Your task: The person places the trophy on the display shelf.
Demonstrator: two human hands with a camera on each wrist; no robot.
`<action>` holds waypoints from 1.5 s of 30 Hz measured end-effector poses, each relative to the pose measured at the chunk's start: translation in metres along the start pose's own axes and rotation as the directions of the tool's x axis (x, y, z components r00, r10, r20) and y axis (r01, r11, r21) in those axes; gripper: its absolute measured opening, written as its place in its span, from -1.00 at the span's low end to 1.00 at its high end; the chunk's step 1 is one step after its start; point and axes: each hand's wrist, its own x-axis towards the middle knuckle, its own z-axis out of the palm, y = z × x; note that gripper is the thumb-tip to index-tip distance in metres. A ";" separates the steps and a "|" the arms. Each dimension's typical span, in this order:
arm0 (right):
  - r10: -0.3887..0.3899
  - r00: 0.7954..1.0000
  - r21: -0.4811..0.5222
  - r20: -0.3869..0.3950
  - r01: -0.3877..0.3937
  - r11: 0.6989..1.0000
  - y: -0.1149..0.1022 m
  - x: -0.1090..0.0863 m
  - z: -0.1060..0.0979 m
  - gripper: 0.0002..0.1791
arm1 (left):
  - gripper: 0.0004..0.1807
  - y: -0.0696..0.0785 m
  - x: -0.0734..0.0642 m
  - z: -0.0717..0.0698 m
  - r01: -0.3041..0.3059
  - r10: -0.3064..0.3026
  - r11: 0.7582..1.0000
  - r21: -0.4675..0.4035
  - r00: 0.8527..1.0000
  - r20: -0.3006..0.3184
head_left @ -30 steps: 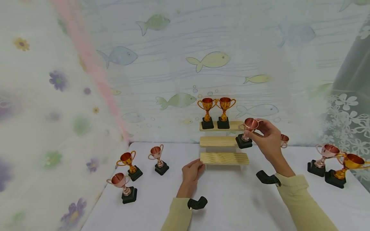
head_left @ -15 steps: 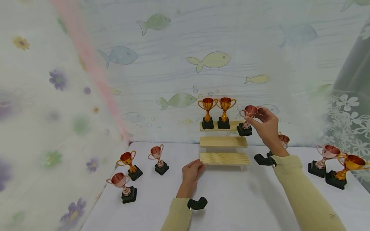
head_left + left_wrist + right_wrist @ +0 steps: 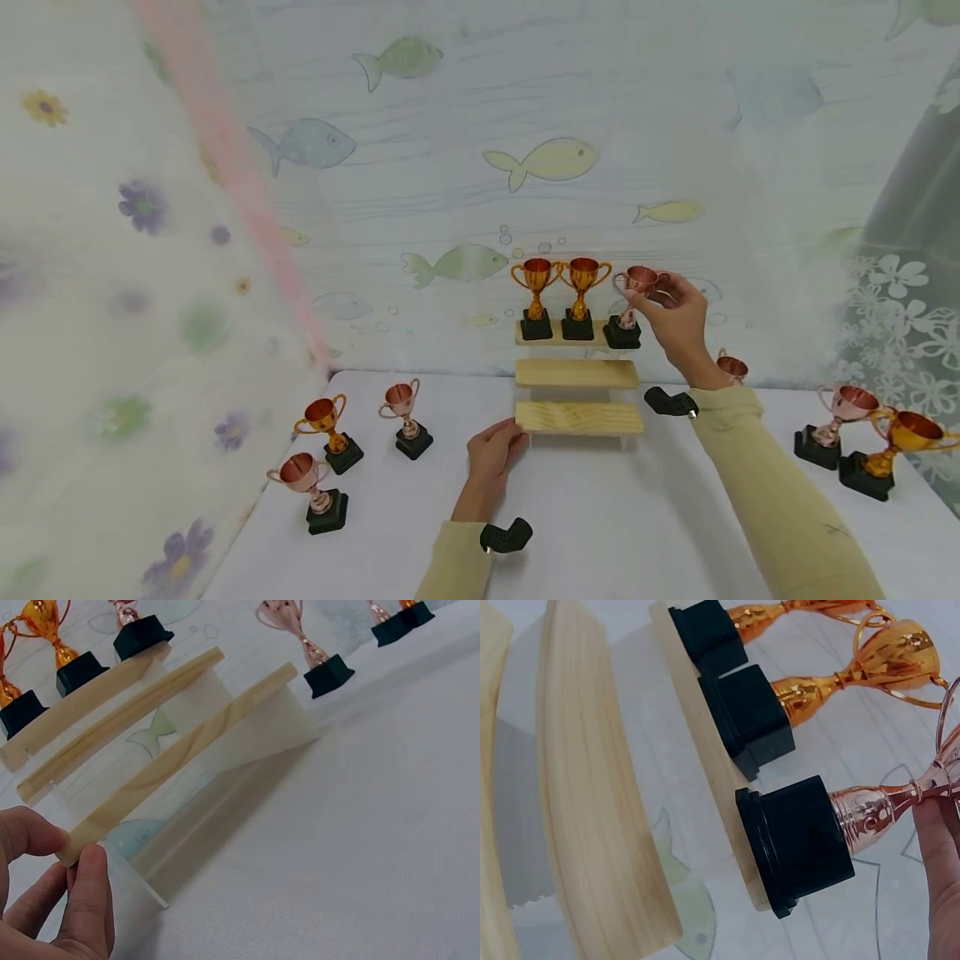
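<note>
My right hand pinches a rose-gold trophy cup by its stem and bowl, at the right end of the top step. In the right wrist view its black base sits right at the top board's surface, its edge jutting slightly past the front. Left of it two gold trophies stand upright on the same step. My left hand pinches the left end of the lowest board of a three-step wooden stand, thumb above and fingers below in the left wrist view.
On the table's left stand a gold trophy and two rose-gold ones, the nearest being this trophy. At right are a rose-gold trophy and a gold one. Another rose-gold trophy is partly hidden behind my right forearm. A fish-print curtain hangs behind.
My right hand has raised the rose-gold trophy from in front of the middle step to the top step, then shifted it slightly left. My left hand keeps its hold on the lowest board.
</note>
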 end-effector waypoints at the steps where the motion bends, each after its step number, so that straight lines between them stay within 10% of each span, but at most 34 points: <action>1: -0.003 1.000 -0.012 -0.003 0.003 1.000 0.001 0.001 0.001 -0.65 | -0.62 0.000 0.000 -0.001 0.005 -0.005 1.000 0.000 1.000 -0.002; 29: 0.007 0.999 0.016 0.032 -0.008 1.000 -0.019 0.006 0.015 -0.67 | -0.63 -0.002 -0.002 -0.003 0.000 0.000 1.000 0.000 1.000 0.009; 45: 0.012 1.000 0.020 0.022 -0.013 1.000 0.015 0.008 0.014 -0.63 | -0.61 -0.001 -0.003 -0.002 0.007 -0.007 1.000 0.015 1.000 0.009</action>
